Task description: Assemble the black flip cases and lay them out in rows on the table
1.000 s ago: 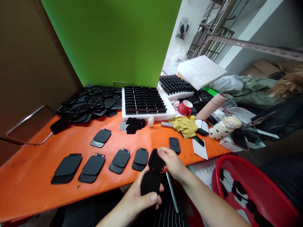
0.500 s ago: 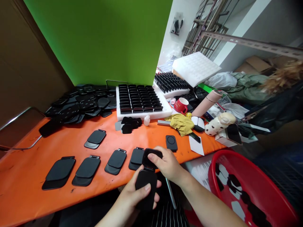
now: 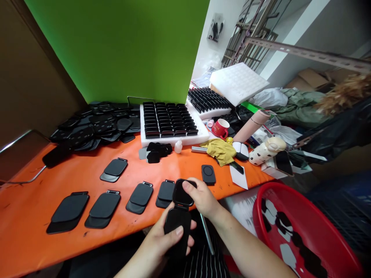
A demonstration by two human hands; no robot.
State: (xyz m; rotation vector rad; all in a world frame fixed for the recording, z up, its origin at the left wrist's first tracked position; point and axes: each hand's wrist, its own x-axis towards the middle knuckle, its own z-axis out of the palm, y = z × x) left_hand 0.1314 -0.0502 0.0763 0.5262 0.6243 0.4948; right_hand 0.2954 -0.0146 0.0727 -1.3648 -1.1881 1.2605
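A black hinged two-part piece [image 3: 180, 210] is held in front of the orange table's [image 3: 34, 239] near edge. My left hand [image 3: 165, 241] grips its lower flat half from below, thumb on top. My right hand [image 3: 203, 199] pinches the upper rounded half, fingers wrapped round its right side. Several similar black hinged pieces [image 3: 140, 197] lie in a row on the table to the left, one more [image 3: 114, 170] behind them. A small black square pad [image 3: 208, 174] sits just beyond my right hand.
A white foam tray [image 3: 203, 137] of black parts stands mid-table, with a heap of black plates [image 3: 95, 127] to its left and a small black pile [image 3: 158, 150] in front. Red mug [image 3: 220, 129], yellow cloth [image 3: 222, 150] and white bottle [image 3: 265, 151] lie right. A red basin [image 3: 262, 208] sits low right.
Both hands with the black hinged piece stay much the same; the view has shifted so the table's things sit a little further left and my hands slightly lower left.
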